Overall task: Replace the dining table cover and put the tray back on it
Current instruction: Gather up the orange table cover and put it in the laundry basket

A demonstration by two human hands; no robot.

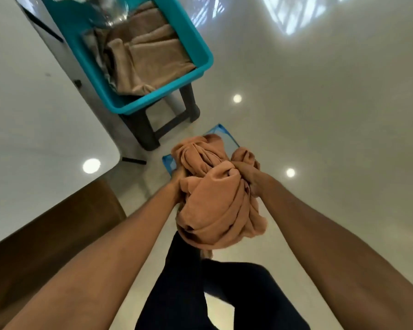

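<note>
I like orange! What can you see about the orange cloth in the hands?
The orange cloth is soft-looking fabric, bunched into a wrinkled, twisted bundle. It is held in the air above the shiny floor. The left hand grips its left side, the right hand its right, and loose folds hang below.

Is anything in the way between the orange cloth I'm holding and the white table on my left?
Nothing visible. The left hand and right hand grip the orange cloth; only bare floor shows between it and the white table. The teal tub stands farther ahead.
</note>
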